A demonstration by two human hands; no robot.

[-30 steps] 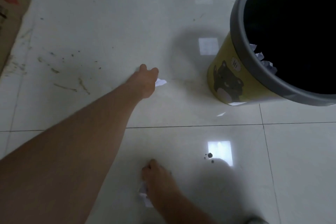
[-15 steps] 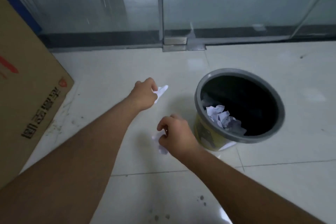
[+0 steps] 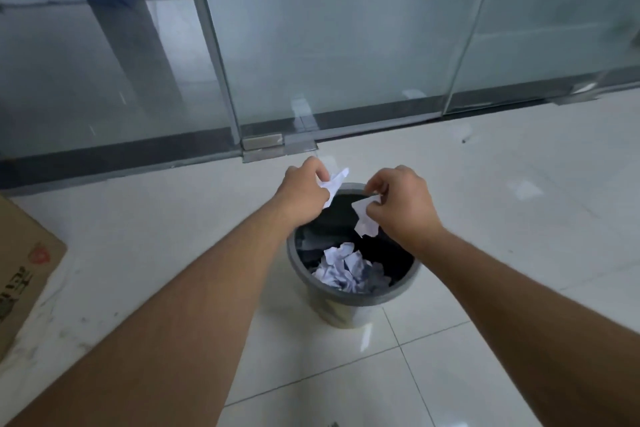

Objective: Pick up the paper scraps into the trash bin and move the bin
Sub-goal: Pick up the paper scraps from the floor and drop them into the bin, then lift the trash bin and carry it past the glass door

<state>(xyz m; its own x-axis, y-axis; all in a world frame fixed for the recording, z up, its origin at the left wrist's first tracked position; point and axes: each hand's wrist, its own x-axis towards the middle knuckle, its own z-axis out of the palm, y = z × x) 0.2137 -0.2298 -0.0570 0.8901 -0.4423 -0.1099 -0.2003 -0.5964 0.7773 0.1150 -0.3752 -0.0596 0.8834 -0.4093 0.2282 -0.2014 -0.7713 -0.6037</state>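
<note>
A grey-rimmed trash bin (image 3: 349, 299) stands on the white tiled floor, with several crumpled white papers (image 3: 341, 268) inside against its dark liner. My left hand (image 3: 303, 189) hovers over the bin's far left rim, pinching a white paper scrap (image 3: 333, 183). My right hand (image 3: 401, 199) is over the bin's opening on the right, gripping another white scrap (image 3: 365, 217) that hangs below the fingers. Both forearms reach in from the bottom of the view.
A glass partition with a door and metal floor hinge (image 3: 263, 142) runs across behind the bin. A brown cardboard box (image 3: 24, 267) leans at the left edge. White tiles (image 3: 519, 236) spread to the right of the bin.
Both hands rose from the floor with their scraps and came together over the bin's opening. The view lifted, so the bin now sits below my hands.
</note>
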